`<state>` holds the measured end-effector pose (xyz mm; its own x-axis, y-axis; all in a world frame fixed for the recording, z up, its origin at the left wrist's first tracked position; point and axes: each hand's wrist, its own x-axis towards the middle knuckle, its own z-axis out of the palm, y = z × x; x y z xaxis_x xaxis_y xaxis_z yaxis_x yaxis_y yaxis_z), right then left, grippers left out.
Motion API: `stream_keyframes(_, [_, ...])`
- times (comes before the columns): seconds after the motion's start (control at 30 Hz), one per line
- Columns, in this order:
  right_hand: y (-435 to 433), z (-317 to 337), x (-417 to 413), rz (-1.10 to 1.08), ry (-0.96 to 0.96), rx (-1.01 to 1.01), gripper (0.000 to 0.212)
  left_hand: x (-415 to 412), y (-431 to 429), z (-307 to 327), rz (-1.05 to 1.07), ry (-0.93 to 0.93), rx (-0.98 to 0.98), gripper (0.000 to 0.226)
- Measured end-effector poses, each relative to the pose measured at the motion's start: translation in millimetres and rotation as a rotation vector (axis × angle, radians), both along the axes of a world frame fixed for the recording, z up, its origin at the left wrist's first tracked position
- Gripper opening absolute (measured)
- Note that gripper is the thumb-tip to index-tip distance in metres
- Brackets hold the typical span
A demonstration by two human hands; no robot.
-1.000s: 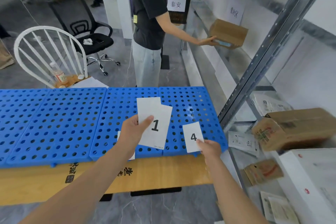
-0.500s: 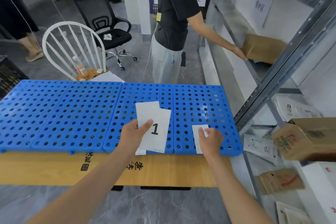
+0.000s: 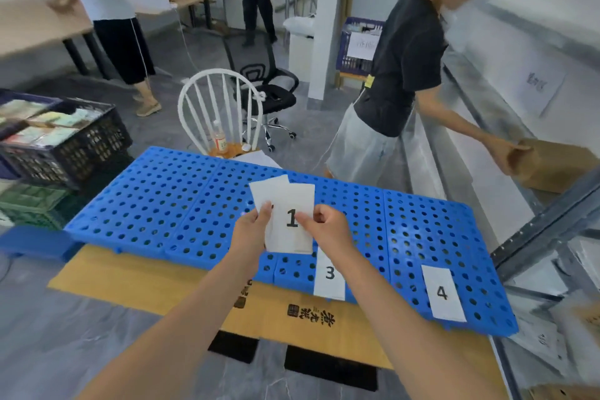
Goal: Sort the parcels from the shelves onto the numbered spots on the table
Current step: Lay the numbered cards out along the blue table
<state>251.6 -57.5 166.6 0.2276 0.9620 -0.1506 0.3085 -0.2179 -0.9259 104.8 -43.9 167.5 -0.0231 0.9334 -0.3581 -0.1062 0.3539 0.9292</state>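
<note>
Your left hand [image 3: 250,232] and right hand [image 3: 329,230] both pinch white card 1 [image 3: 290,219] (a second card [image 3: 268,187] fanned behind) above the blue panels [image 3: 146,198]. Card 3 [image 3: 329,273] and card 4 [image 3: 442,294] lie flat at the near edge, with a white chair [image 3: 220,107] beyond.

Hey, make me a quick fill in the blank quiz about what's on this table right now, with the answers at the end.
The left hand and right hand together hold white cards; the front card shows the number ____.
On perforated panels coloured ____ lie card 3 and card 4.
There, card 4 lies to the ____ of card 3.
A bottle stands on the ____ chair beyond the panels.
Missing words: 1; blue; right; white.
</note>
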Motion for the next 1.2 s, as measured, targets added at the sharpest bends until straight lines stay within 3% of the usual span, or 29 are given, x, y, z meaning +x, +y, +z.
stream_keyframes(0.23, [34.4,6.8,-121.2,0.068,-0.028,0.017,0.038,-134.6,25.5,-9.0,0.022,0.033,0.044,0.025])
stream_keyframes(0.47, [77.7,2.3,-226.4,0.087,0.152,-0.057,0.010,-271.4,36.5,-41.4,0.184,0.096,-0.033,0.029])
stream_keyframes(0.7, [114.0,-25.2,-317.3,0.108,0.229,-0.133,0.014,-383.4,61.9,-55.0,0.281,0.130,-0.066,0.030])
stream_keyframes(0.87, [143.9,-65.1,-364.2,0.086,0.205,-0.255,0.011,-436.9,89.9,-45.8,0.441,0.062,-0.011,0.020])
stream_keyframes(1.2, [230.2,-140.6,-421.2,0.039,0.112,-0.368,0.017,-481.6,190.4,-52.8,0.373,0.170,-0.013,0.013])
